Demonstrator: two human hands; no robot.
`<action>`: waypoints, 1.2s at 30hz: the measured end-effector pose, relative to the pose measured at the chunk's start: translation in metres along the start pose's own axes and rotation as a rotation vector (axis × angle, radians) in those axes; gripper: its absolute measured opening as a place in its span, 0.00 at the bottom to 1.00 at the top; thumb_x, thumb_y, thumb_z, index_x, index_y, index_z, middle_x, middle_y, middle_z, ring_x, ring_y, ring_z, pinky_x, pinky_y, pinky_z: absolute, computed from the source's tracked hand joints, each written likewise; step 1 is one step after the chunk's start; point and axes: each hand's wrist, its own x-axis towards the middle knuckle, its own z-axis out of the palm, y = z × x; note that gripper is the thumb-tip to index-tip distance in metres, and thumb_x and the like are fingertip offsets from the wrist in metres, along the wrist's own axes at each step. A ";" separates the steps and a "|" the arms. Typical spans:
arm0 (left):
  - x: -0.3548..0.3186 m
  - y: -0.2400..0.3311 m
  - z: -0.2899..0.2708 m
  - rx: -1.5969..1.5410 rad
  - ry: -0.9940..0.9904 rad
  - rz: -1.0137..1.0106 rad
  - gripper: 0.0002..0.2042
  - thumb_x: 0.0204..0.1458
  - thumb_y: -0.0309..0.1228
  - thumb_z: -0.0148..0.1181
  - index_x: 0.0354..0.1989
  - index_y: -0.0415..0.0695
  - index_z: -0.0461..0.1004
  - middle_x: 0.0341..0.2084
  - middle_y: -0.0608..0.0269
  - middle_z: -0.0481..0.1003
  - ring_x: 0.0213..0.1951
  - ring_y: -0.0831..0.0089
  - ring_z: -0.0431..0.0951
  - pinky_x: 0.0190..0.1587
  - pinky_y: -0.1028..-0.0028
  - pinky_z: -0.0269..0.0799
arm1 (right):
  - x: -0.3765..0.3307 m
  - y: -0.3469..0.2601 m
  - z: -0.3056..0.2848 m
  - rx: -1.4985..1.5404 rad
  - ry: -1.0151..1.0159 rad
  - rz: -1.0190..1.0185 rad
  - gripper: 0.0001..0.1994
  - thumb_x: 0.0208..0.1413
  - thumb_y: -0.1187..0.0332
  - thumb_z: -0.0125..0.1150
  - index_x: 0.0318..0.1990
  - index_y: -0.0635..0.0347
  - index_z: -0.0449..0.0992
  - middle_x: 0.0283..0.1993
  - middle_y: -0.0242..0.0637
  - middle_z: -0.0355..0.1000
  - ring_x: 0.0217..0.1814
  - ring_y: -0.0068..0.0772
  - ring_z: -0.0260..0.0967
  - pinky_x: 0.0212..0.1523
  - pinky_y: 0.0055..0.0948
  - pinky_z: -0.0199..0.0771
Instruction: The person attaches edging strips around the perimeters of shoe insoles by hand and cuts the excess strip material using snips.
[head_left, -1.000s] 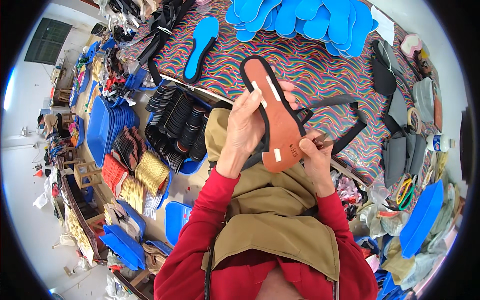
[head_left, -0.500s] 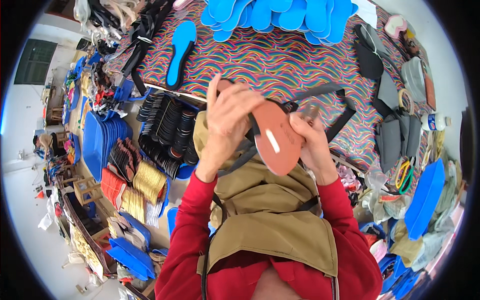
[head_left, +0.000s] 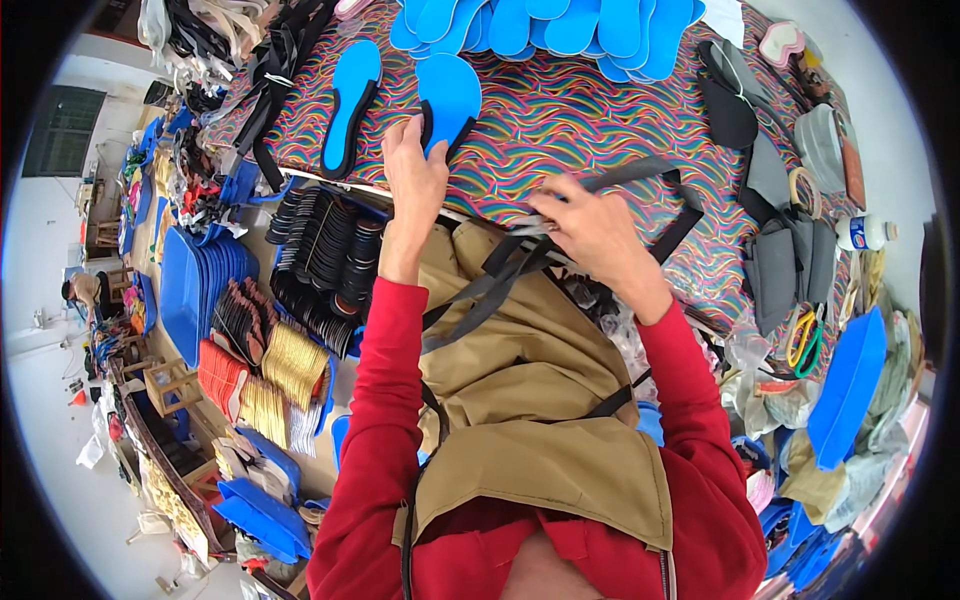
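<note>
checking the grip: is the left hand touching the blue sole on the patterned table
Touching. The head view shows the left hand with its fingers laid over the near end of the blue sole.

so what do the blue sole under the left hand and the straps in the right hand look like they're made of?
Blue sole: likely foam or rubber sheet, with a matte, flat blue top and a black edge layer. Left hand rests on it.
Straps: flat dark grey bands, probably woven webbing or synthetic leather; they drape limply from the right hand.

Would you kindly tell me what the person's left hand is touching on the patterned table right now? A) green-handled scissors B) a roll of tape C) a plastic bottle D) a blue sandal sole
D: the left hand rests its fingers on a blue sandal sole lying on the patterned table.
</note>
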 end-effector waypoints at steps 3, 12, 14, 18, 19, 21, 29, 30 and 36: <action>-0.010 0.018 -0.019 -0.002 0.129 0.120 0.18 0.47 0.22 0.65 0.49 0.32 0.74 0.40 0.50 0.75 0.43 0.58 0.76 0.49 0.66 0.70 | 0.001 0.009 0.007 -0.073 -0.050 -0.017 0.08 0.46 0.74 0.64 0.36 0.59 0.77 0.32 0.40 0.73 0.27 0.41 0.74 0.26 0.35 0.72; -0.076 0.113 -0.035 -0.642 -0.472 0.011 0.19 0.48 0.27 0.67 0.50 0.39 0.74 0.40 0.57 0.76 0.40 0.69 0.77 0.44 0.72 0.71 | -0.001 -0.007 -0.050 0.971 0.389 0.455 0.05 0.58 0.74 0.61 0.37 0.68 0.75 0.26 0.28 0.72 0.27 0.14 0.67 0.26 0.18 0.63; -0.100 0.121 -0.020 -0.484 -0.429 0.161 0.20 0.45 0.26 0.68 0.49 0.39 0.74 0.40 0.54 0.75 0.40 0.61 0.76 0.43 0.68 0.72 | 0.001 -0.017 -0.075 0.992 0.462 0.482 0.05 0.58 0.74 0.61 0.37 0.67 0.74 0.26 0.28 0.72 0.28 0.14 0.69 0.25 0.18 0.62; -0.122 0.127 -0.004 -0.298 -0.336 0.277 0.19 0.43 0.21 0.66 0.47 0.40 0.74 0.39 0.53 0.73 0.39 0.56 0.75 0.41 0.65 0.72 | -0.012 -0.012 -0.113 0.870 0.558 0.464 0.04 0.58 0.71 0.62 0.35 0.59 0.73 0.26 0.34 0.76 0.25 0.12 0.69 0.20 0.13 0.49; -0.126 0.120 0.002 -0.360 -0.362 0.265 0.18 0.43 0.18 0.63 0.45 0.39 0.74 0.38 0.53 0.73 0.38 0.54 0.75 0.41 0.64 0.72 | -0.017 -0.009 -0.122 0.861 0.610 0.463 0.04 0.58 0.71 0.62 0.36 0.59 0.74 0.26 0.33 0.76 0.24 0.11 0.66 0.20 0.13 0.49; -0.135 0.120 0.008 -0.597 -0.451 0.193 0.16 0.43 0.12 0.56 0.42 0.39 0.74 0.37 0.52 0.73 0.38 0.53 0.75 0.40 0.64 0.73 | -0.021 -0.005 -0.137 0.865 0.788 0.409 0.05 0.57 0.74 0.62 0.40 0.59 0.75 0.25 0.32 0.76 0.19 0.07 0.55 0.18 0.13 0.45; -0.217 0.203 0.008 -1.191 -1.083 0.346 0.10 0.48 0.20 0.57 0.40 0.37 0.76 0.36 0.49 0.74 0.39 0.51 0.75 0.43 0.61 0.72 | -0.038 -0.027 -0.202 0.831 0.841 0.375 0.16 0.55 0.76 0.60 0.52 0.69 0.73 0.25 0.37 0.75 0.17 0.20 0.64 0.19 0.18 0.57; -0.214 0.211 0.011 -1.091 -1.044 0.425 0.10 0.48 0.20 0.58 0.40 0.37 0.75 0.36 0.49 0.73 0.38 0.52 0.74 0.42 0.62 0.71 | -0.040 -0.034 -0.198 0.836 0.807 0.389 0.17 0.54 0.77 0.61 0.52 0.70 0.73 0.25 0.35 0.74 0.18 0.22 0.66 0.20 0.20 0.61; -0.092 0.195 -0.033 -1.352 -0.788 -0.408 0.14 0.63 0.36 0.52 0.47 0.39 0.75 0.32 0.63 0.75 0.35 0.75 0.73 0.39 0.75 0.69 | -0.068 -0.041 -0.137 1.029 0.354 0.571 0.17 0.57 0.77 0.58 0.55 0.66 0.74 0.26 0.31 0.73 0.23 0.19 0.70 0.25 0.19 0.68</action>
